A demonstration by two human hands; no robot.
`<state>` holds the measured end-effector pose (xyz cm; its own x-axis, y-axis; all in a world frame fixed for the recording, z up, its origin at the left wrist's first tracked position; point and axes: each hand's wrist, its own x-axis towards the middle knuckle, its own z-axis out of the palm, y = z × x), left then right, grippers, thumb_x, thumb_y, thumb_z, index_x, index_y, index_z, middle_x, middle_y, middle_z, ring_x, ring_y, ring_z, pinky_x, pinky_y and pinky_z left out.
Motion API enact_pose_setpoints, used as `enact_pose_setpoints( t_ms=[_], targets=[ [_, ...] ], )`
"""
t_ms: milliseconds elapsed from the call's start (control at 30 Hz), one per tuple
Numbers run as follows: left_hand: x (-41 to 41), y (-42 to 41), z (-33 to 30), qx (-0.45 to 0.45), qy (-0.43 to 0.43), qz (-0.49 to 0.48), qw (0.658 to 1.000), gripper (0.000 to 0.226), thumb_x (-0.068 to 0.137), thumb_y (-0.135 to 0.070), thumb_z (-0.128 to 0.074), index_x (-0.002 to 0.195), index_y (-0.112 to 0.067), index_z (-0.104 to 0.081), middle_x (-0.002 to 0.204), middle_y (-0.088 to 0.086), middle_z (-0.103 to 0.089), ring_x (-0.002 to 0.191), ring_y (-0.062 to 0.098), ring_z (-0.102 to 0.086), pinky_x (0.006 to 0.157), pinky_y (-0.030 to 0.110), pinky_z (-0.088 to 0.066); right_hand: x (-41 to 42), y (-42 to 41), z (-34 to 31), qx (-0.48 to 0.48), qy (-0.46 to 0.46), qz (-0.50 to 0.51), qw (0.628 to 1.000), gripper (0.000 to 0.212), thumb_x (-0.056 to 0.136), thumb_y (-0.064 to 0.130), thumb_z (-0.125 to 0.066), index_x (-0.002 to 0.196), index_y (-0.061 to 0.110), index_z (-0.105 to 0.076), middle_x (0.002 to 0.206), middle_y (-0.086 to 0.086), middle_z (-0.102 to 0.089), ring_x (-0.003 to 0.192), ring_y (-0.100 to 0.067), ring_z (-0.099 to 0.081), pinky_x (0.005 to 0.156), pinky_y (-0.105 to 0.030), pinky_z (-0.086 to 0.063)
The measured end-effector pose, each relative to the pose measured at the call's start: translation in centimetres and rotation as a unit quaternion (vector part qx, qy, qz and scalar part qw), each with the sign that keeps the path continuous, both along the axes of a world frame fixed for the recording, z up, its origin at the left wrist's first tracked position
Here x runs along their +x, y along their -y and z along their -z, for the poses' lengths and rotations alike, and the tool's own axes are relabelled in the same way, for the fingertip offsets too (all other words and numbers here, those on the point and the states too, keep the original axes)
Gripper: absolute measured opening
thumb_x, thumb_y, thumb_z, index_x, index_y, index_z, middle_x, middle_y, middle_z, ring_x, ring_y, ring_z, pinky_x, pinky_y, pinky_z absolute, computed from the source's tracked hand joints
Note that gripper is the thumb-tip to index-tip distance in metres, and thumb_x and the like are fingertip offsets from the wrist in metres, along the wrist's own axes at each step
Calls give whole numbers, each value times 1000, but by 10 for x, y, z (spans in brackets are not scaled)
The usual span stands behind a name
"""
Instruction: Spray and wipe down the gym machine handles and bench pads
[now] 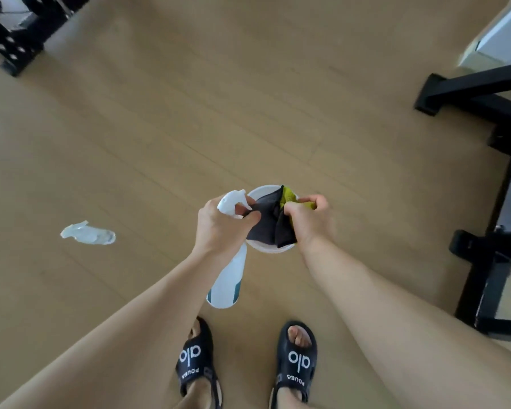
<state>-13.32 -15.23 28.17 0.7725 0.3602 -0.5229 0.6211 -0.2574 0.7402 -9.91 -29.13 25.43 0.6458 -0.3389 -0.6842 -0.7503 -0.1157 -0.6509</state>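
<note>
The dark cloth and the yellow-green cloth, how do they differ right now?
The dark cloth is dark grey and mostly exposed; the yellow-green cloth is bright, and only a small part shows. The dark cloth is pinched by both the left hand and the right hand; the yellow-green cloth touches only the right. Both hang over the white bucket.

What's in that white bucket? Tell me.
A dark grey cloth and a yellow-green cloth fill the white bucket; both hands grip them. Anything beneath the cloths is covered.

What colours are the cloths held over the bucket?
Dark grey cloth and yellow-green cloth; head view.
</note>
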Motion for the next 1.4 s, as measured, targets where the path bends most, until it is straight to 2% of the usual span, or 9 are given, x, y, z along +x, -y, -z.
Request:
enact_pose_setpoints(
  t_ms=[133, 233, 367, 500, 667, 800, 900, 1233, 1400],
  targets=[
    [31, -15, 82, 2, 0, 29, 1000, 7, 82, -24, -70, 83, -30, -73, 65, -10, -63, 58, 14, -55, 47, 20, -43, 26, -3, 83, -8, -27, -42, 999, 40, 80, 17, -68, 118, 20, -56, 107, -1, -61, 85, -21, -55, 58, -27, -36],
    [44, -33, 130, -4, 8, 4, 1000, 4, 86, -29, -68, 84, -31, -71, 68, -1, -64, 53, 9, -56, 43, 16, -43, 36, -3, 130, -53, -77, -122, 988, 51, 86, 20, -63, 134, 18, -46, 121, -5, -54, 94, -23, -47, 72, -28, -34],
    [55, -56, 175, 10, 34, 10, 999, 10, 93, -28, -62, 85, -26, -68, 74, 1, -66, 60, 8, -57, 46, 9, -41, 43, -14, 167, -67, -93, -154, 981, 48, 93, 12, -52, 140, 18, -43, 112, -2, -51, 90, -22, -45, 75, -27, -34],
    [65, -73, 204, 8, 78, -12, 997, 15, 97, -21, -55, 91, -27, -67, 89, 4, -70, 65, 9, -59, 53, 6, -44, 59, -34, 187, -61, -78, -139, 985, 49, 93, 11, -49, 140, 22, -43, 90, 10, -50, 77, -12, -50, 57, -26, -32],
    [85, -88, 234, 12, 122, -28, 992, 13, 101, -29, -54, 99, -31, -67, 90, -3, -71, 66, 2, -63, 58, 5, -43, 84, -53, 215, -62, -16, -133, 989, 32, 90, 10, -46, 120, 21, -50, 88, 9, -52, 69, -10, -51, 54, -27, -35],
    [101, -93, 263, 7, 148, -25, 989, 14, 101, -29, -55, 103, -32, -68, 91, -5, -74, 81, 6, -69, 72, 18, -49, 102, -59, 240, -77, 27, -120, 989, 18, 89, 15, -49, 106, 18, -54, 91, 6, -56, 74, -17, -54, 57, -28, -40],
    [108, -92, 284, 4, 161, -21, 987, 15, 101, -28, -55, 104, -30, -69, 91, -4, -75, 86, 4, -70, 79, 20, -50, 112, -59, 257, -91, 60, -97, 989, 8, 90, 21, -51, 91, 14, -53, 81, 4, -55, 66, -16, -49, 57, -30, -39],
    [98, -91, 324, 22, 155, 6, 988, 14, 96, -38, -61, 107, -38, -69, 96, -12, -75, 96, 8, -67, 78, 20, -48, 126, -50, 274, -63, 113, -45, 991, 33, 90, 23, -47, 61, 15, -34, 62, -4, -42, 64, -24, -41, 57, -33, -34],
    [78, -100, 302, 60, 94, 95, 989, 47, 86, -42, -74, 129, -47, -53, 116, -20, -65, 107, 7, -60, 74, 20, -44, 108, -40, 230, 21, 151, -5, 988, 35, 93, 33, -52, 68, 16, -34, 65, -8, -32, 61, -20, -33, 60, -32, -30]
  ],
)
